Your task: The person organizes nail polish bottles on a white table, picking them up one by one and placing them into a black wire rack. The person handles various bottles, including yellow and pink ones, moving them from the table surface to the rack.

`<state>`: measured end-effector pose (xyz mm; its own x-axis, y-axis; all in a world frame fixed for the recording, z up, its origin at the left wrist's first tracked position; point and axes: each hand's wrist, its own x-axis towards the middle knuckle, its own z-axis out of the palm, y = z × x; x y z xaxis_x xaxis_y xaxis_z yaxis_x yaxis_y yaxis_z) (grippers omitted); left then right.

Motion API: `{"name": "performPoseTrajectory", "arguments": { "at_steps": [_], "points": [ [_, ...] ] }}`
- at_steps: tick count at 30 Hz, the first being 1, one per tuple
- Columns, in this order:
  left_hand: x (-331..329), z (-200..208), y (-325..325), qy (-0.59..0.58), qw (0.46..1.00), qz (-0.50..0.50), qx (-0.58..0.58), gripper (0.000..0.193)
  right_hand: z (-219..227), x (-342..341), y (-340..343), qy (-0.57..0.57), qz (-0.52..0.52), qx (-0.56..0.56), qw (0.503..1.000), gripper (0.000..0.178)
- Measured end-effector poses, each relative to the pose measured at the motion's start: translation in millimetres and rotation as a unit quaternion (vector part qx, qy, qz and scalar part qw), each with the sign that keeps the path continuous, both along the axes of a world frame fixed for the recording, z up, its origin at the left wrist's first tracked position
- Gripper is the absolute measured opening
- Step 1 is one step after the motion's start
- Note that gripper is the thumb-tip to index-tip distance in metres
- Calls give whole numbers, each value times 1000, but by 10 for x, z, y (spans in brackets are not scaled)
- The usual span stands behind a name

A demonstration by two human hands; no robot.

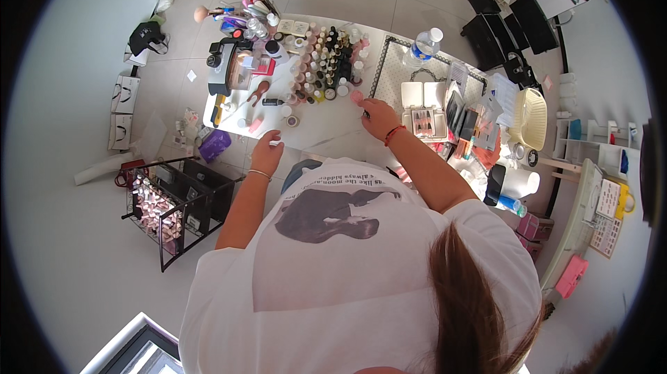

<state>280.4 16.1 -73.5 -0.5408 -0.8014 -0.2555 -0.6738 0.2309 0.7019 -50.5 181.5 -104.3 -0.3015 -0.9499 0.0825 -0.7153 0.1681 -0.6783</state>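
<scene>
My left hand (266,154) is over the table's near edge, its fingers curled round a small white piece (276,142) too small to identify. Farther right, my right hand (380,119) is low over the tabletop with its fingers drawn together. Something small and dark shows at those fingers, mostly hidden. Just beyond the fingertips is a small round pink item (356,96). Between my hands stands a little round jar (292,121), with a pink piece (255,124) to its left. Rows of small polish bottles (323,58) fill the table's middle.
A brush holder (258,7) stands at the far left. On the right are a clear bottle (425,46), an open cream case (424,98) and a yellow basket (529,119). A black wire cart (196,200) is at floor level, left of my arm.
</scene>
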Motion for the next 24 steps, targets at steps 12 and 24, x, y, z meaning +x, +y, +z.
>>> {"name": "performPoseTrajectory", "arguments": {
  "at_steps": [12,24],
  "points": [
    [-66,40,-3,6,1000,-6,4,37,-29,-1,-17,-13,2,8,1000,34],
    [-548,19,-142,-124,958,-152,-209,40,302,92,53,125,87,250,956,35]
  ]
}}
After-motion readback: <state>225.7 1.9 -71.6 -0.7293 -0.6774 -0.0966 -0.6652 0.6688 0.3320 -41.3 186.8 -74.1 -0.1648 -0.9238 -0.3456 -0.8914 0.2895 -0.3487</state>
